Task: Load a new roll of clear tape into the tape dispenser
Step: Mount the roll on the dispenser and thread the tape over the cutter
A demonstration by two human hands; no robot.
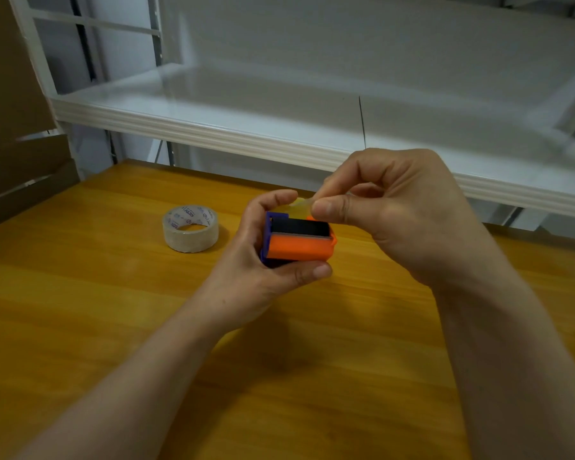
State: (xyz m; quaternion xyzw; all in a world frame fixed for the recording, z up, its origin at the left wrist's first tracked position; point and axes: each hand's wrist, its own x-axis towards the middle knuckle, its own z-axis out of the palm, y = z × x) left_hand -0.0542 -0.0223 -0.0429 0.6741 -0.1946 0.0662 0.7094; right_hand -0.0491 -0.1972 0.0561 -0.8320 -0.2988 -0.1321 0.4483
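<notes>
My left hand (256,260) grips an orange and blue tape dispenser (297,240) above the wooden table (113,310), thumb underneath and fingers curled over its far side. A black roller runs across the dispenser's top. My right hand (395,214) pinches the free end of clear tape (301,203) between thumb and forefinger just above the dispenser. Part of the tape inside the dispenser is hidden by my fingers. A separate roll of clear tape (190,232) lies flat on the table to the left of my left hand, apart from it.
A white shelf (213,127) with a ribbed front edge runs across behind the table. Brown cardboard (14,127) leans at the far left.
</notes>
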